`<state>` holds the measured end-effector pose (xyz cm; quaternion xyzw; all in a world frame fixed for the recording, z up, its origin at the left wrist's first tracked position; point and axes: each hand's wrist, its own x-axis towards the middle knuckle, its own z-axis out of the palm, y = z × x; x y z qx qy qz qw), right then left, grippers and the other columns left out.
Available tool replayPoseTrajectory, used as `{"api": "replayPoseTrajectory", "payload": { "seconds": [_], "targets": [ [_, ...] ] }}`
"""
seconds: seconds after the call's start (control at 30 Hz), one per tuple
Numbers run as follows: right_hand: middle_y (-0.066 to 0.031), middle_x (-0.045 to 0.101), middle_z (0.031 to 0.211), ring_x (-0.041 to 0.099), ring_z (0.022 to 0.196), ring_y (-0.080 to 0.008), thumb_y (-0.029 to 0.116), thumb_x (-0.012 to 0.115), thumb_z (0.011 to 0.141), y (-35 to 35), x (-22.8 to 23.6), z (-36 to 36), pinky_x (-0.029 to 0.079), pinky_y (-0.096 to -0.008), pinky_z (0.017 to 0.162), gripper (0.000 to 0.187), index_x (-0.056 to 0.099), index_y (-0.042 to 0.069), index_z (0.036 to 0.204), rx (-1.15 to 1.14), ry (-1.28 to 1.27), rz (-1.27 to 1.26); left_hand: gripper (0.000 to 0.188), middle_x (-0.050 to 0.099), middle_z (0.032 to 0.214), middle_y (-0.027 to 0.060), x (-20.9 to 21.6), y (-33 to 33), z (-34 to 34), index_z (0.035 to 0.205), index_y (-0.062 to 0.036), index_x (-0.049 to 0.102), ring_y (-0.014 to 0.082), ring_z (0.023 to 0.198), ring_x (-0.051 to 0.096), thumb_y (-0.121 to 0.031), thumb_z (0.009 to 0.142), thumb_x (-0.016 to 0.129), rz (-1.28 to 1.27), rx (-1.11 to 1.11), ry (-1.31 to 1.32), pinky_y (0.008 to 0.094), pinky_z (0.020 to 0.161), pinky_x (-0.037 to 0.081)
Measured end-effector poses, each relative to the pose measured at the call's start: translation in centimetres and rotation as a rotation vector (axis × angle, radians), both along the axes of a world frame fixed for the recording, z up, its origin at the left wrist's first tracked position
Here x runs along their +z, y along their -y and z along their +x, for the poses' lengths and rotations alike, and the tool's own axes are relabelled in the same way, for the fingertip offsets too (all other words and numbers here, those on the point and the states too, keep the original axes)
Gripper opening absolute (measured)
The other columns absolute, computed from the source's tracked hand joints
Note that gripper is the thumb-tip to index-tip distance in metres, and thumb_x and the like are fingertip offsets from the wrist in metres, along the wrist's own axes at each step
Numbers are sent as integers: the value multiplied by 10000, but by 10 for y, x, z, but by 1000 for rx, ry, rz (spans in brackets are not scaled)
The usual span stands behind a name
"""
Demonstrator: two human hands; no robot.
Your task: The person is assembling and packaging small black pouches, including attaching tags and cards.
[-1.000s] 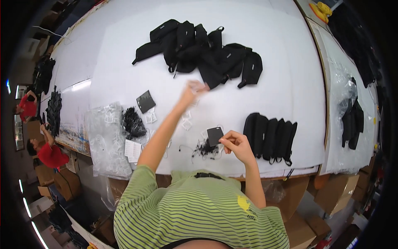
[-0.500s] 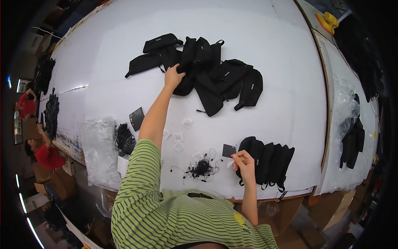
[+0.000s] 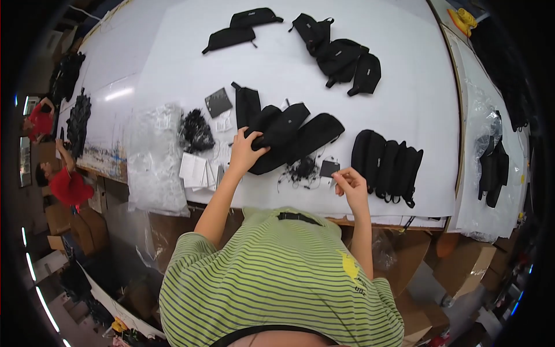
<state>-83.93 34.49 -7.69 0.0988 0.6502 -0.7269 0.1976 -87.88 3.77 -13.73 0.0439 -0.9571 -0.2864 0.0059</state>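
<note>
My left hand (image 3: 247, 151) is closed on a bunch of black zip pouches (image 3: 292, 124) with small light logos. They lie overlapping in front of me, partly covering a tangle of thin black tag cords (image 3: 302, 170). My right hand (image 3: 351, 184) pinches a small black hang tag (image 3: 329, 168) between thumb and fingertips, just right of that tangle. Beside this hand, a row of similar black pouches (image 3: 378, 165) stands packed together on the right. Farther off lie two pouches (image 3: 231, 39) at the left and several more (image 3: 341, 58) at the right.
Left of the bunch are black cards (image 3: 218, 102), a heap of black strings (image 3: 196, 132), stacked white cards (image 3: 195, 170) and clear plastic bags (image 3: 153, 156). Another person (image 3: 69, 185) in red is at the far left. Cardboard boxes (image 3: 462, 269) stand below the white table (image 3: 173, 69).
My left hand has drawn a bunch of pouches from the far pile toward me, leaving separate groups behind. My right hand still holds the tag. The view has shifted.
</note>
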Motion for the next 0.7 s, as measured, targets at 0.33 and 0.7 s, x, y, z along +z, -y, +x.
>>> {"api": "replayPoseTrajectory", "payload": {
  "seconds": [0.33, 0.7],
  "targets": [
    [31, 521, 576, 452, 497, -28, 126, 632, 849, 23, 11, 35, 324, -182, 448, 97, 618, 33, 823, -52, -90, 102, 217, 508, 1169, 107, 25, -14, 50, 888, -57, 648, 306, 1024, 474, -195, 732, 708, 48, 2, -313, 395, 862, 391],
    [-24, 398, 472, 351, 434, -89, 164, 647, 802, 59, 13, 64, 280, -257, 428, 128, 630, 38, 812, -26, -345, 454, 142, 596, 710, 10, 63, -80, 99, 885, -1, 654, 67, 617, 505, -121, 810, 655, 968, -124, 327, 222, 567, 410]
  ]
}}
